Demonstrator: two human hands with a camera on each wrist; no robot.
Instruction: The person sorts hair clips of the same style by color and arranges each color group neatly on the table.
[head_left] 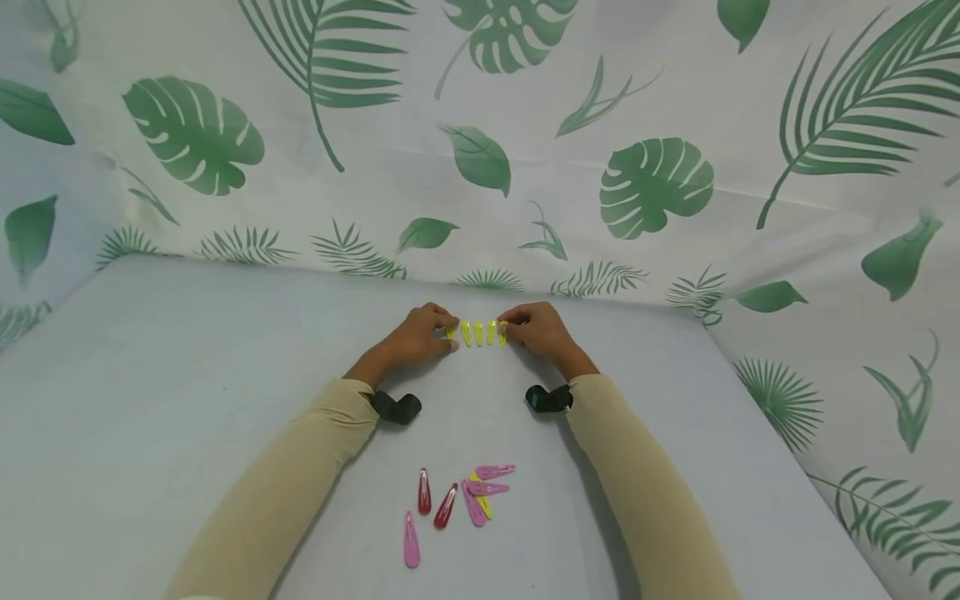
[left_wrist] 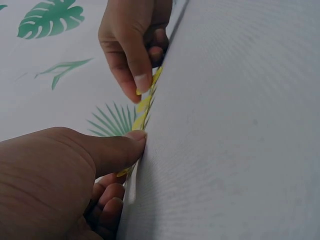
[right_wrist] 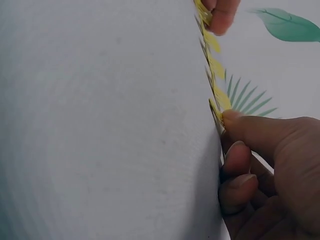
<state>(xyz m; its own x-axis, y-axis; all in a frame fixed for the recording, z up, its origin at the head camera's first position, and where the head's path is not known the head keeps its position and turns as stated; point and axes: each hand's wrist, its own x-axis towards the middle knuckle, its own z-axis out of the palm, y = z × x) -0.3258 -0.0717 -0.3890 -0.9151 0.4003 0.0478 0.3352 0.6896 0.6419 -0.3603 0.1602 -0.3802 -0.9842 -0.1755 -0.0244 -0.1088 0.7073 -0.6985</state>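
A row of several small yellow snap hair clips (head_left: 478, 334) lies side by side on the white table, near its back edge. At the row's left end my left hand (head_left: 418, 335) pinches a yellow hair clip (head_left: 451, 332) between thumb and fingers. My right hand (head_left: 542, 332) pinches the yellow hair clip (head_left: 503, 335) at the right end, partly covered by the fingertips. In the right wrist view, part of that clip (right_wrist: 215, 109) shows beside the right thumb. Much of the left clip is hidden by the left hand in the left wrist view.
Closer to me lies a loose group of clips: two red hair clips (head_left: 446, 506), several pink hair clips (head_left: 412, 540) and a yellow one (head_left: 484, 506) partly under pink ones. A leaf-patterned cloth wall (head_left: 555, 167) rises behind the table (head_left: 225, 433).
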